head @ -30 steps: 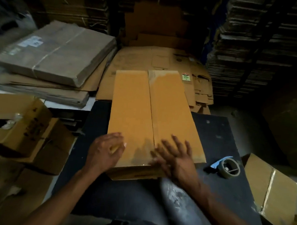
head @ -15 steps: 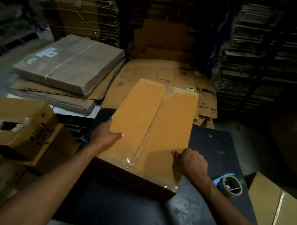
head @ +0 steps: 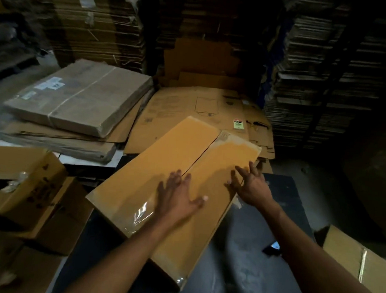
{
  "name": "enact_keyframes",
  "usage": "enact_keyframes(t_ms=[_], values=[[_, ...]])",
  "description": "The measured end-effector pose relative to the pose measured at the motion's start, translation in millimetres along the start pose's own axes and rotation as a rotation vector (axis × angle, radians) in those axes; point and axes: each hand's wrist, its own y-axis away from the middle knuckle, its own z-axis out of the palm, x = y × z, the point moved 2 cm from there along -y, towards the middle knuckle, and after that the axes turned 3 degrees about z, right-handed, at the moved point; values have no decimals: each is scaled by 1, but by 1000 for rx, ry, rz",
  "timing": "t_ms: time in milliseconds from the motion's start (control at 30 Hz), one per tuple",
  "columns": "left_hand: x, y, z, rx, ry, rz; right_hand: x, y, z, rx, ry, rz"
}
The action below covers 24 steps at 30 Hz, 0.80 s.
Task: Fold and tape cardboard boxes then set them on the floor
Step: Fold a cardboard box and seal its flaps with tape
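A long orange-brown cardboard box lies turned diagonally on the dark table, its two top flaps closed with clear tape along the seam and over the near end. My left hand lies flat on the box top with fingers spread, across the seam. My right hand rests with straight fingers on the right flap near the box's right edge. A tape dispenser with a blue part shows at the right of the table, mostly hidden by my right forearm.
A wrapped bundle of flat cardboard sits on flattened sheets at the back left. Flat printed cardboard lies behind the table. Open boxes crowd the left; another box stands low at the right. Tall cardboard stacks fill the background.
The box has turned further clockwise on the table. Both hands left its side edges and now lie flat on its top, further along it.
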Motion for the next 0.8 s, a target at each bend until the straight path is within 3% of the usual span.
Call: enact_keyframes(t_ms=[100, 233, 400, 567, 667, 800], values=[[40, 16, 26, -138, -86, 24, 5, -2, 7, -38, 75, -85], [44, 13, 43, -190, -248, 38, 6, 21, 26, 46, 61, -42], [9, 20, 33, -377, -288, 48, -17, 57, 35, 82, 261, -20], [-57, 10, -12, -506, -428, 189, -52, 93, 55, 100, 426, -157], [-95, 0, -46, -462, -559, 176, -84, 113, 51, 151, 391, -349], [-108, 3, -58, -354, -588, 48, -117, 121, 45, -45, 216, -506]])
